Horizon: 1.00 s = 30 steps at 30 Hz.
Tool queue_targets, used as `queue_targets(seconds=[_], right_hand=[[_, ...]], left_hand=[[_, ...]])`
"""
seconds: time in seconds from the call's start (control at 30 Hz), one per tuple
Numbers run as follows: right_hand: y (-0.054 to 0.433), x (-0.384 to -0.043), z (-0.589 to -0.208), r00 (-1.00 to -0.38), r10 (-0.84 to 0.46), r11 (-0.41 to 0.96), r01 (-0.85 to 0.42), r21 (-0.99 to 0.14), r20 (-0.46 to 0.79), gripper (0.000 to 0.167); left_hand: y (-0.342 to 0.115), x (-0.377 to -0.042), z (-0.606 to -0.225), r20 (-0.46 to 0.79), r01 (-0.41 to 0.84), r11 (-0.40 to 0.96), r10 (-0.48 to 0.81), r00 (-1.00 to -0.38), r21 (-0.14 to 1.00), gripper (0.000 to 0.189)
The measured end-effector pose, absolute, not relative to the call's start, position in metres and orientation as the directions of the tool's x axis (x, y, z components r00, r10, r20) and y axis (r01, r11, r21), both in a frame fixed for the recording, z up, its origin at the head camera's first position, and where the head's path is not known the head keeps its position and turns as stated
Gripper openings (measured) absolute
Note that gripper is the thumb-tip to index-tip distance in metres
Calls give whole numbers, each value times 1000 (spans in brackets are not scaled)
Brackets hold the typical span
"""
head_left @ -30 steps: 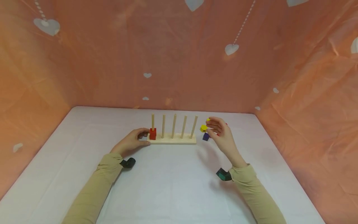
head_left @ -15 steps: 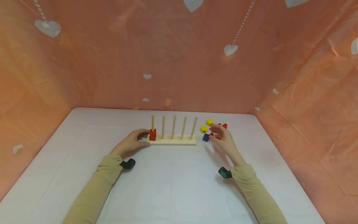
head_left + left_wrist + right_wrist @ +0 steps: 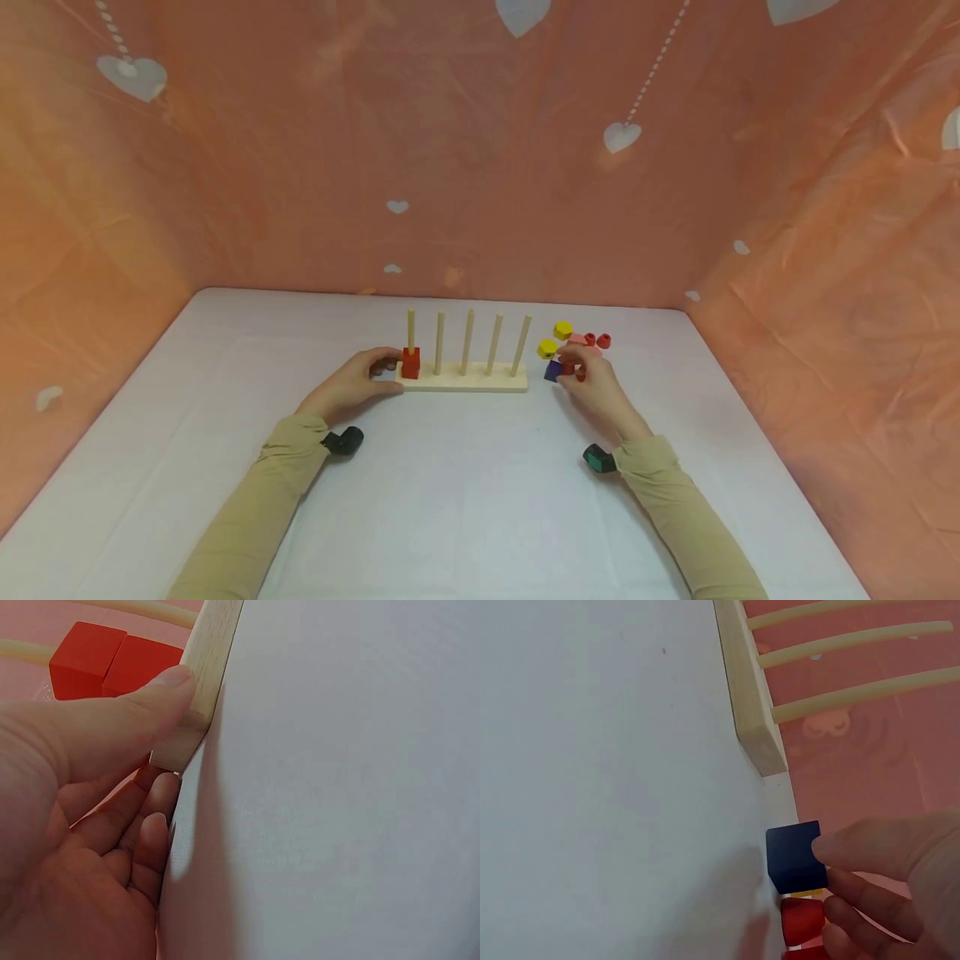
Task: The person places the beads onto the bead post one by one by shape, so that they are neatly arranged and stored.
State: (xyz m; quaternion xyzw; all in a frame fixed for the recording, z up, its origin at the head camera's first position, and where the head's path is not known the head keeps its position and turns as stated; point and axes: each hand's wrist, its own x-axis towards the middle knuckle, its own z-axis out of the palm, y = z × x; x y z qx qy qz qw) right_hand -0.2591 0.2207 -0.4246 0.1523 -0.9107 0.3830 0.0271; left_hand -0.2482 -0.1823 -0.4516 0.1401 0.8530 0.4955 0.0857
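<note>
My left hand grips the left end of a pale wooden peg board, with its thumb on the near side and fingers curled at the end. Two red cube beads sit stacked on the leftmost peg; the other pegs are bare. At the right end of the board, my right hand is at a dark blue cube on the table. Its thumb lies against the cube's edge, and the fingers reach behind it, their tips partly hidden. Red beads lie just beside the cube, under the hand.
Yellow hexagonal beads lie behind the right hand, along with pink pieces and small red beads. A white cloth covers the table. Orange sheets with hearts hang around the back and sides.
My right hand has come down and slightly left to the blue cube, uncovering the yellow, pink and red beads behind it. The left hand keeps its hold on the peg board.
</note>
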Motion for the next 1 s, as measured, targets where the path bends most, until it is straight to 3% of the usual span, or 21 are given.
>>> queue_targets(seconds=[0.17,0.53,1.0], right_hand=[[222,-263,-427,-934,-286,668,-354,-655,212,40],[221,-264,-429,-941,-288,687,-332,-647,178,38],[225,-263,-425,-939,-245,591,-342,-731,242,36]], left_hand=[[-182,-248,-450,-11,149,468,322,-947,871,62],[-181,-246,-449,-19,143,473,319,-947,869,61],[-182,-247,-450,-14,143,461,321,-947,876,60]])
